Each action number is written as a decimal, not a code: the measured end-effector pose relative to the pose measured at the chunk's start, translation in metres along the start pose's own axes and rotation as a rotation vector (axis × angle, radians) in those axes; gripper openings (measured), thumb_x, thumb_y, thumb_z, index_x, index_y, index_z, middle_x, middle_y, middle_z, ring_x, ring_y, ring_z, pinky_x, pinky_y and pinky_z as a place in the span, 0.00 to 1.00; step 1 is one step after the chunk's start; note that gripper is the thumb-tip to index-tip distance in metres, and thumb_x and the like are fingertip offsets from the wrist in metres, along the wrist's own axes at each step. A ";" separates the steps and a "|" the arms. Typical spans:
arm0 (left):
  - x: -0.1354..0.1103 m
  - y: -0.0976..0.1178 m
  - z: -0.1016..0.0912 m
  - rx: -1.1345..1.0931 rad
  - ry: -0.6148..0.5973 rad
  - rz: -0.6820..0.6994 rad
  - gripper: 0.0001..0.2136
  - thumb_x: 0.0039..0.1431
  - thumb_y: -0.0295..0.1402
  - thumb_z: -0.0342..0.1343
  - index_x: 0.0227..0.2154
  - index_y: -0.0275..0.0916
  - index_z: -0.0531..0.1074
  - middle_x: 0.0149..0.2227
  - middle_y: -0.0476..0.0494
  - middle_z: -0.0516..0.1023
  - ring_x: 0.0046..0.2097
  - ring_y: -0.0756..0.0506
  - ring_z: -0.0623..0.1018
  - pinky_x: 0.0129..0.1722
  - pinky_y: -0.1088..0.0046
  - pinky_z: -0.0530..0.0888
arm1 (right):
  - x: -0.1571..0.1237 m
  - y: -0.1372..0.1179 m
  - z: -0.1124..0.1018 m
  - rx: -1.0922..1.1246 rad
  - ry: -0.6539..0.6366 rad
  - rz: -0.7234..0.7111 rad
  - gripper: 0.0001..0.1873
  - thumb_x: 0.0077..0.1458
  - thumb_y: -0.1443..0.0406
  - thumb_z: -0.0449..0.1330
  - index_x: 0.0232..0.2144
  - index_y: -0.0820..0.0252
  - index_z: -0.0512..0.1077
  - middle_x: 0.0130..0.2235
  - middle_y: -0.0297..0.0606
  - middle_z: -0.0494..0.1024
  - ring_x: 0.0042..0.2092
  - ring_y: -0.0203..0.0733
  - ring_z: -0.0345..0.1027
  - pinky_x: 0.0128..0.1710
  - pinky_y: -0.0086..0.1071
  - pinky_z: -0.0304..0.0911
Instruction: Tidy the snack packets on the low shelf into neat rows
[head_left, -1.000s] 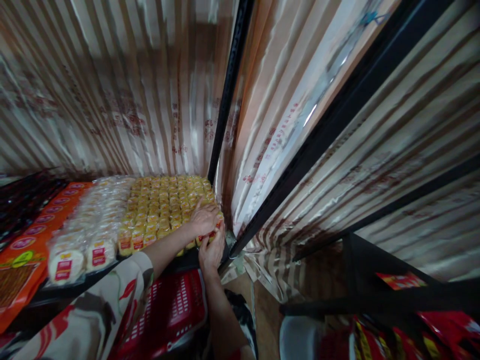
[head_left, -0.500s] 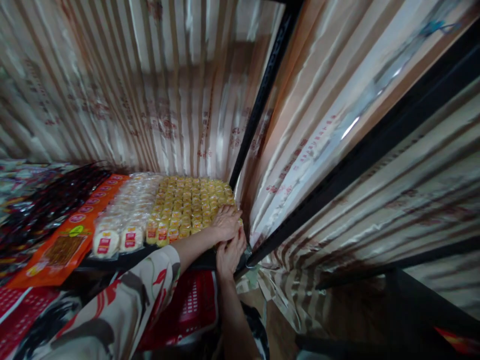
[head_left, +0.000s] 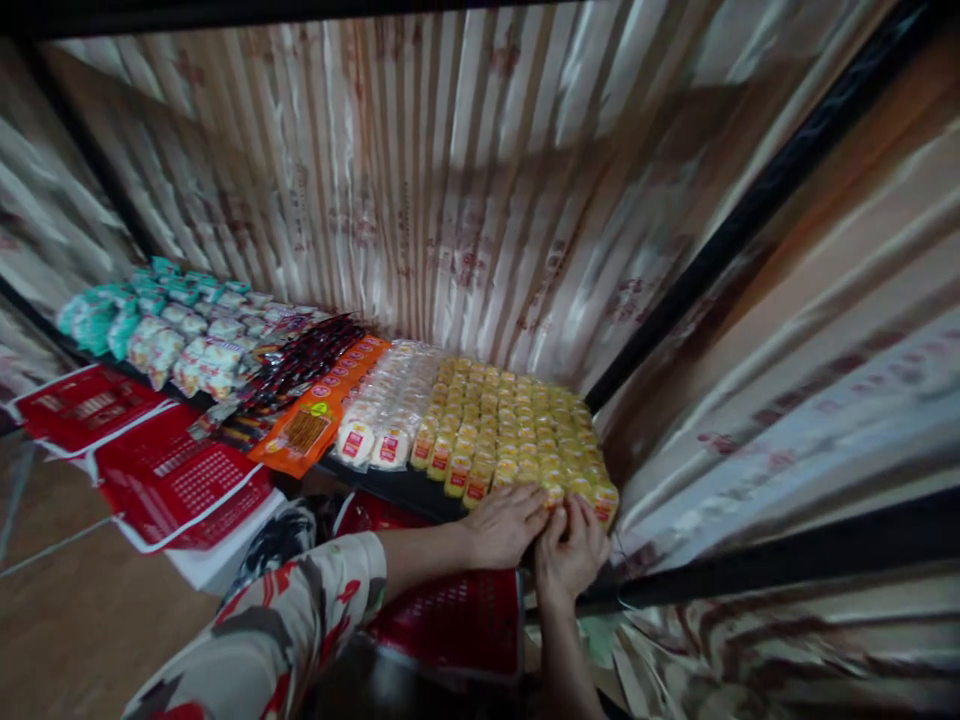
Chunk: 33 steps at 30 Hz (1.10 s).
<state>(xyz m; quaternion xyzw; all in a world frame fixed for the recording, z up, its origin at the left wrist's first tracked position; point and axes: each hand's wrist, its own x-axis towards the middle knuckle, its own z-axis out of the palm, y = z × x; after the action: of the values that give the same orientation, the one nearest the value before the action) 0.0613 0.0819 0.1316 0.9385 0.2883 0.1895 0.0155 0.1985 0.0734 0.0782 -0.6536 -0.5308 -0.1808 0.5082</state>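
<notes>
At the front right corner of a shelf, both hands are on a block of small yellow wrapped snacks (head_left: 517,410) standing in close rows. My left hand (head_left: 508,528) reaches over the front of the rows, its bent fingers gripping a yellow snack packet (head_left: 553,495). Beside it, my right hand (head_left: 574,548) has its fingers curled upward round the front of the same packet. The palm sides of both hands are hidden. Left of the yellow block stand two rows of clear-wrapped round white snacks (head_left: 390,448) with red labels.
An orange snack bag (head_left: 319,410), dark packets (head_left: 315,350) and teal-and-white packs (head_left: 161,310) continue leftward along the shelf. Red baskets (head_left: 180,475) sit below the shelf front. A dark diagonal post (head_left: 675,310) rises by the right corner, before pleated curtains (head_left: 420,200).
The view has swung left, bringing the shelf's left end and the baskets into sight. My hands have shifted from the block's right side to its front edge.
</notes>
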 end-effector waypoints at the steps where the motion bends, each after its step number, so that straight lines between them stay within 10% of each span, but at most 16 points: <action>1: -0.002 -0.002 0.000 0.004 -0.023 0.000 0.22 0.61 0.31 0.43 0.57 0.29 0.57 0.61 0.34 0.59 0.64 0.41 0.56 0.60 0.63 0.58 | -0.001 -0.001 0.001 -0.002 -0.010 -0.019 0.21 0.60 0.60 0.46 0.43 0.68 0.73 0.44 0.53 0.76 0.48 0.51 0.68 0.48 0.45 0.60; 11: -0.017 -0.008 -0.020 0.010 -0.007 0.092 0.20 0.60 0.29 0.43 0.55 0.30 0.62 0.63 0.37 0.57 0.67 0.43 0.46 0.63 0.63 0.54 | -0.005 -0.013 -0.008 -0.007 0.039 -0.034 0.20 0.58 0.61 0.48 0.43 0.68 0.73 0.48 0.55 0.74 0.50 0.54 0.68 0.49 0.48 0.60; 21: -0.092 -0.045 -0.032 -0.076 0.119 -0.207 0.23 0.54 0.28 0.47 0.54 0.29 0.62 0.64 0.29 0.51 0.67 0.37 0.40 0.63 0.52 0.50 | -0.024 -0.053 -0.017 -0.023 -0.001 -0.019 0.22 0.58 0.58 0.47 0.43 0.67 0.72 0.46 0.53 0.75 0.47 0.51 0.68 0.45 0.44 0.60; 33: -0.168 -0.078 -0.066 -0.201 0.064 -0.226 0.20 0.53 0.27 0.48 0.50 0.29 0.67 0.64 0.31 0.50 0.66 0.37 0.44 0.62 0.55 0.56 | -0.073 -0.106 -0.017 -0.009 -0.028 -0.038 0.25 0.58 0.56 0.47 0.48 0.70 0.70 0.46 0.55 0.74 0.49 0.54 0.68 0.50 0.45 0.62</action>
<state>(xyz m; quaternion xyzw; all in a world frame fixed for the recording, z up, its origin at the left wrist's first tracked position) -0.1326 0.0497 0.1234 0.8872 0.3721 0.2442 0.1212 0.0836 0.0134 0.0791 -0.6482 -0.5492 -0.1835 0.4945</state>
